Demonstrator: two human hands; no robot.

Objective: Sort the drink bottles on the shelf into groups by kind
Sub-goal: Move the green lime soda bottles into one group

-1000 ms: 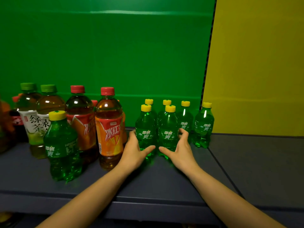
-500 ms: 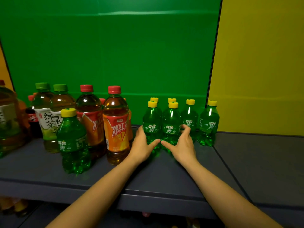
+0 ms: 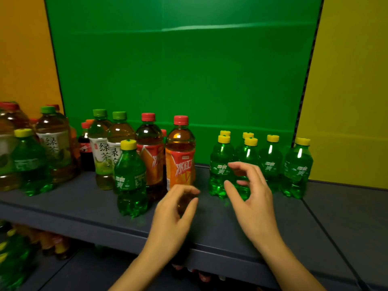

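The group of small green soda bottles (image 3: 270, 164) with yellow caps stands upright toward the right of the dark shelf (image 3: 84, 206), close against the green back panel (image 3: 178, 70). Most are packed side by side, and the rightmost bottle (image 3: 297, 169) stands a little apart. The right hand (image 3: 252, 198) hovers just in front of the two nearest bottles of that group. Its grip is wide: the thumb is spread and the fingers are curved round empty space, holding nothing. Whether a fingertip brushes a bottle cannot be told. The left hand (image 3: 174, 213) is just beside it, in front of the base of the orange-labelled iced tea bottle (image 3: 180, 162). Its fingers are loosely curled, with a narrow gap to the thumb, and it holds nothing; motion blur hides any contact. A lone green soda bottle (image 3: 130, 179) stands to the left of the left hand at the front of the shelf, well apart from its group. Behind it are a second iced tea bottle (image 3: 149, 156) and two green tea bottles (image 3: 101, 152) with green caps.
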